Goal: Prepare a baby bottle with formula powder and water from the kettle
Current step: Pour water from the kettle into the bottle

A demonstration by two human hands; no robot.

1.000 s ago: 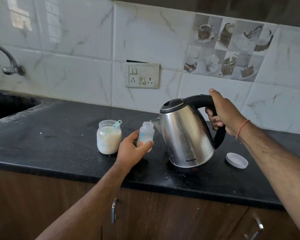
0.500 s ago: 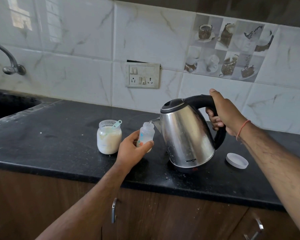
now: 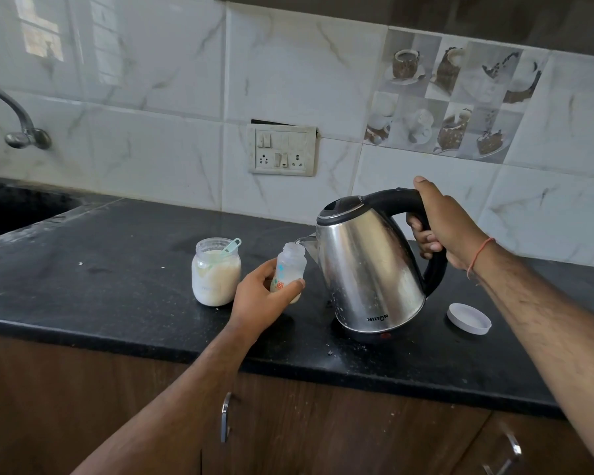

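Observation:
My left hand [image 3: 259,298] grips a small clear baby bottle [image 3: 288,265] with coloured print, open at the top, held just above the black counter [image 3: 100,279]. My right hand [image 3: 439,224] holds the black handle of a steel kettle [image 3: 367,269], tilted left with its spout at the bottle's mouth. A thin stream of water runs from the spout into the bottle. Left of the bottle stands an open glass jar of formula powder [image 3: 216,275] with a pale green scoop [image 3: 232,246] in it.
A white round lid [image 3: 468,318] lies on the counter right of the kettle. A sink [image 3: 11,210] and tap [image 3: 18,121] are at the far left. A switch and socket plate [image 3: 281,150] sits on the tiled wall. Wooden cabinet doors with metal handles are below the counter.
Almost nothing has moved. The kettle stays tilted at the bottle's mouth and both hands keep their hold.

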